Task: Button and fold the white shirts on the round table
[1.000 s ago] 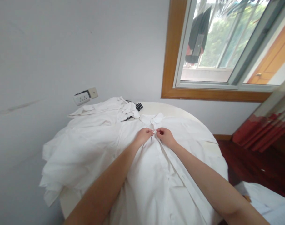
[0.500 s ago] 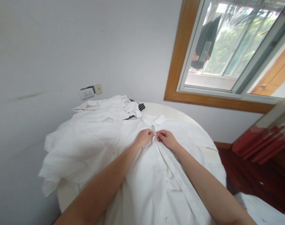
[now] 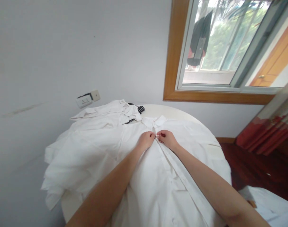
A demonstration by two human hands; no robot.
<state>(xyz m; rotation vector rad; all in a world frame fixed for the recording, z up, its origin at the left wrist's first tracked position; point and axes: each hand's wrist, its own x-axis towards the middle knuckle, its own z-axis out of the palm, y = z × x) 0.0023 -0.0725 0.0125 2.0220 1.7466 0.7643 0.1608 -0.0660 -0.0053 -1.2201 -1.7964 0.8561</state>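
A white button-up shirt lies spread on a round white table, its collar toward the wall. Just below the collar, my left hand pinches the left edge of the front opening. Close beside it, my right hand pinches the other edge, the fingertips of both hands almost meeting. Any button between the fingers is too small to make out. Below my hands the two front edges run apart down the shirt.
More white garments are heaped on the table's left side, with a black striped cloth behind them. The round table stands against a wall with a socket and a window. White cloth lies at lower right, near a red-and-beige curtain.
The view has tilted and shifted slightly. Both hands stay at the same place below the collar, with only small finger movements.
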